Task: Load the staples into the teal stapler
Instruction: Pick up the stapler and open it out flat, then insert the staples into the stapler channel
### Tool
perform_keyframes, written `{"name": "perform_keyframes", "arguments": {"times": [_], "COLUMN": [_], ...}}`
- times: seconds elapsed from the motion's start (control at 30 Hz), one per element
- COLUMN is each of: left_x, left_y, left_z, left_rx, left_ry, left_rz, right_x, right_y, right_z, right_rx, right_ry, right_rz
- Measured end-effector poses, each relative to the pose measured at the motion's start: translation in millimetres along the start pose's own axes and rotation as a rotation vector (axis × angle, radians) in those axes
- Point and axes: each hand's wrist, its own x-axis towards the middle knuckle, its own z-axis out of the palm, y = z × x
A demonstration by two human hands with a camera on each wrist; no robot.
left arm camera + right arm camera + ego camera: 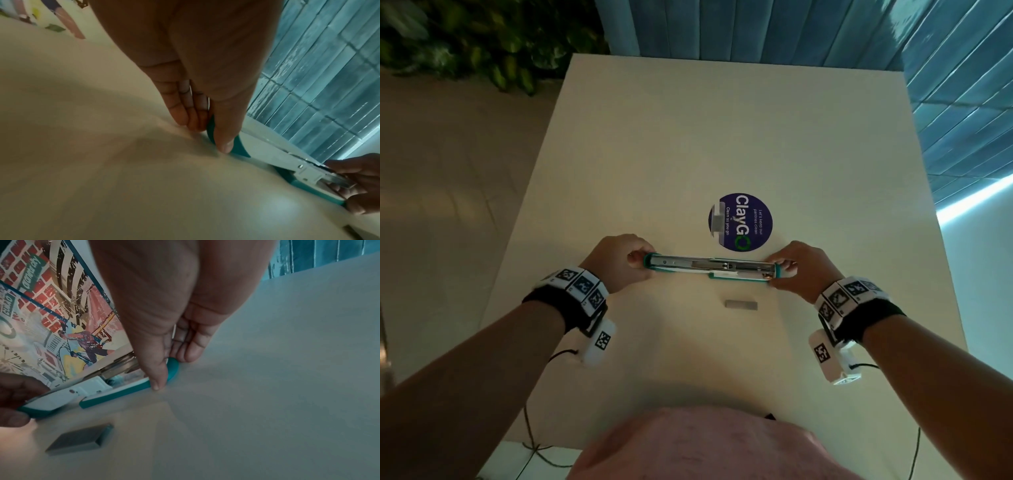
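Observation:
The teal stapler (710,269) lies folded out flat on the white table (722,144), its metal staple channel facing up. My left hand (635,260) pinches the stapler's left end between thumb and fingers (223,142). At the other end my right hand (784,270) pinches the teal tip with thumb (157,382) and fingers. A grey strip of staples (741,304) lies on the table just in front of the stapler (115,394), apart from both hands; the same staples (80,440) show in the right wrist view.
A round dark-blue sticker (740,222) lies on the table just beyond the stapler. Blue ribbed panels (756,27) stand behind the table and to the right. Foliage (482,44) is at the far left. Cables (534,442) hang off the near edge.

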Motion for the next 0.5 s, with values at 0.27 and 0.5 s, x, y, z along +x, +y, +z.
{"name": "perform_keyframes", "arguments": {"times": [0.27, 0.5], "left_x": [1.2, -1.0], "left_y": [-8.2, -10.5], "left_z": [6.7, 10.4], "left_rx": [-0.011, -0.028], "left_ry": [0.021, 0.051], "left_rz": [-0.007, -0.018], "right_x": [-11.5, -38.2], "right_y": [-22.9, -49.9], "right_z": [-0.5, 45.2], "right_rx": [-0.111, -0.366], "right_ry": [0.064, -0.224], "right_rz": [-0.07, -0.239]}}
